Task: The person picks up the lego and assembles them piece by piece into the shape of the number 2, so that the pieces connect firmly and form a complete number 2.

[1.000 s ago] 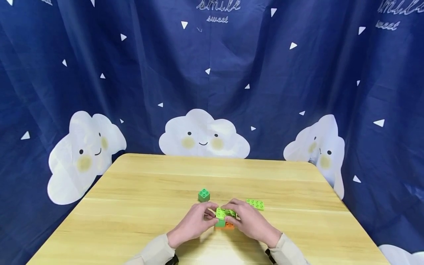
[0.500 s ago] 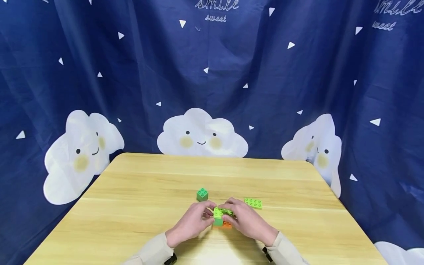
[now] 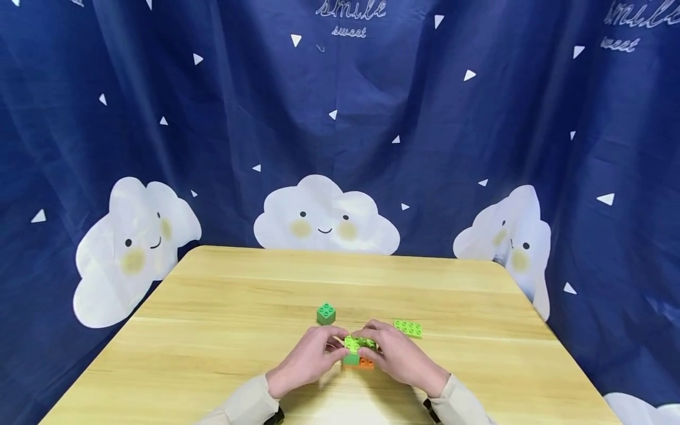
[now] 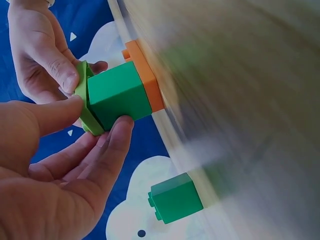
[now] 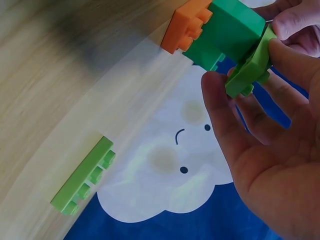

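A green brick (image 4: 120,95) stands on an orange brick plate (image 5: 187,25), whose bare studs show beside it. Across the green brick's top lies a lime-green brick plate (image 5: 250,65), tilted with a narrow gap beneath. With curled fingers my left hand (image 3: 310,357) holds the green brick's side; another digit touches the lime plate in the left wrist view. My right hand (image 3: 401,357) pinches the lime plate at its overhanging end. Fingers hide part of the plate in the head view.
A loose green brick (image 3: 326,314) stands on the wooden table (image 3: 223,330) just behind the left hand. A second lime-green brick plate (image 3: 408,328) lies studs up behind the right hand. A blue cloud-print curtain (image 3: 329,136) surrounds the table.
Both hands stay at the bricks in nearly the same place. The lime plate's angle shifts slightly under the fingers. The head view sways a little left and back.
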Demonstrator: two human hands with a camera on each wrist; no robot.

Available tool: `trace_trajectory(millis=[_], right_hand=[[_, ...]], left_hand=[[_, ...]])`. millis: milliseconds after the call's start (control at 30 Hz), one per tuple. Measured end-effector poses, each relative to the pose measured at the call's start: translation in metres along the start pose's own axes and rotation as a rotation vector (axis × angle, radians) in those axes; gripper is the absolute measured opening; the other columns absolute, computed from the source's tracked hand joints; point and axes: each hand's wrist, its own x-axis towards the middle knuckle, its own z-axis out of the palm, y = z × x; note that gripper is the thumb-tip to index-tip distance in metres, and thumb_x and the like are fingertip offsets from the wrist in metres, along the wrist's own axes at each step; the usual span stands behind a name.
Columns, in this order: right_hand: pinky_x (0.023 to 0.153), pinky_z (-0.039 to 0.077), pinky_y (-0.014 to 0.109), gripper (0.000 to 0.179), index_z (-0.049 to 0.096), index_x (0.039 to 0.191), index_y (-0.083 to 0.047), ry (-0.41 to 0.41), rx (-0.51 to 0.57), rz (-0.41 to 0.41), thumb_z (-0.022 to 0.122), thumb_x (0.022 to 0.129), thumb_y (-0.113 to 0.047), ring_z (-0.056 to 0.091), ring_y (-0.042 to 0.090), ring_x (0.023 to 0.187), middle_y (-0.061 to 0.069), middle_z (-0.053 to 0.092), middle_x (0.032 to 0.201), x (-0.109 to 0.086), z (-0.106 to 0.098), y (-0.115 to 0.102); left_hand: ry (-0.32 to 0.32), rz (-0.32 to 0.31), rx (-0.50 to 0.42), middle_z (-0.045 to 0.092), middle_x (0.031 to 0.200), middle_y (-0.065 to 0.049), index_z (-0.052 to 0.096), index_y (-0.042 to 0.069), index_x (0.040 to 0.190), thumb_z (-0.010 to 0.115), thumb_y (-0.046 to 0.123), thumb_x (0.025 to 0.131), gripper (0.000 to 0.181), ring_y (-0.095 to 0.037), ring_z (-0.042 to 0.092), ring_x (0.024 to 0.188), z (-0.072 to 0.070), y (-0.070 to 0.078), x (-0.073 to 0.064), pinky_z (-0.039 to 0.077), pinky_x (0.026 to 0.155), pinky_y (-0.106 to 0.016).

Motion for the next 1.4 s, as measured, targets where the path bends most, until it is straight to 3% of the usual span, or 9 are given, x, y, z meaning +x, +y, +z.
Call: trace_trajectory(millis=[500,733,1067,1400], right_hand=[[0.085,0.058,0.029,0.031,0.072,0.127,-0.014,0.011,0.000,-0.009,0.069,0.099,-0.024,0.065,0.011,0.099,-0.002,0.068,0.116,-0.0019,0.0001,-0.0009],[0.070,0.051,0.021,0.031,0.073,0.126,-0.015,0.003,0.031,0.019,0.071,0.097,-0.025,0.053,0.000,0.079,-0.006,0.066,0.106,-0.0031,-0.0007,-0.0010],[0.067,0.046,0.020,0.032,0.073,0.127,-0.015,0.007,0.097,0.025,0.071,0.096,-0.023,0.051,0.004,0.076,-0.005,0.064,0.103,-0.0026,-0.0019,0.0004],[0.063,0.043,0.018,0.033,0.074,0.125,-0.014,0.001,0.143,0.028,0.074,0.093,-0.021,0.043,0.001,0.070,-0.010,0.056,0.091,-0.0012,-0.0003,0.0046]], left_hand=[[0.004,0.008,0.023,0.073,0.119,-0.015,0.070,0.000,0.122,0.073,0.014,0.095,0.030,-0.016,0.074,0.093,0.0023,0.0000,-0.0003,0.059,0.081,-0.022],[0.008,0.028,0.027,0.074,0.115,-0.013,0.071,0.000,0.120,0.074,0.012,0.094,0.029,-0.012,0.073,0.090,0.0043,0.0007,-0.0014,0.058,0.079,-0.019],[-0.029,-0.045,-0.042,0.073,0.117,-0.016,0.067,-0.004,0.123,0.073,0.012,0.094,0.033,-0.014,0.072,0.091,0.0029,-0.0030,0.0007,0.059,0.077,-0.021],[-0.029,-0.046,-0.026,0.072,0.118,-0.017,0.067,-0.004,0.123,0.073,0.012,0.094,0.034,-0.015,0.072,0.090,0.0020,-0.0007,0.0002,0.059,0.078,-0.022]])
